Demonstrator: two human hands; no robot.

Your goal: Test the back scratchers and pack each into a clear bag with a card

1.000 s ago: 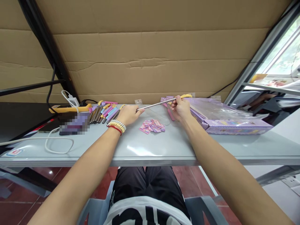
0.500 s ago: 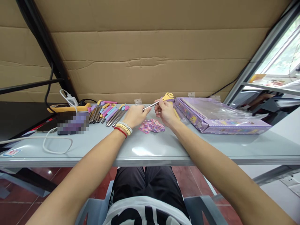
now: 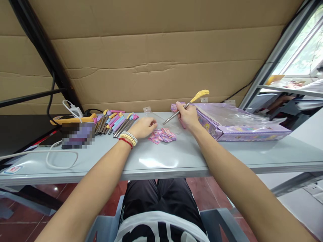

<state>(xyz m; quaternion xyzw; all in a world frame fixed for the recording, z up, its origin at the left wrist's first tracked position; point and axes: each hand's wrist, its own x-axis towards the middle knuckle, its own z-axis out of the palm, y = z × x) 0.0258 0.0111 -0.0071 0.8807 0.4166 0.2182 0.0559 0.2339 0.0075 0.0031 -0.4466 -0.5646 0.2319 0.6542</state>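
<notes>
My right hand (image 3: 187, 115) is closed around the metal rod of a back scratcher (image 3: 172, 118). Its yellow hand-shaped head (image 3: 200, 95) points up and to the right, and the bare rod end slopes down to the left. Apart from the rod, my left hand (image 3: 143, 127) hovers with fingers curled in and nothing showing in them. Just right of those fingers lies a small pile of pink and purple printed cards (image 3: 163, 135). Several back scratchers (image 3: 123, 125) with coloured grips and heads lie left of my left hand.
A purple printed box (image 3: 252, 136) with clear plastic film stands on the right of the grey table (image 3: 161, 158). At the left are a yellow-edged device (image 3: 75, 118), a blurred purple item (image 3: 78, 135) and a white cable (image 3: 62, 167). Cardboard (image 3: 151, 50) walls off the back.
The long rod became shorter as my hands came together. My left hand then let go of it, and my right hand moved back right with the back scratcher, its yellow head raised.
</notes>
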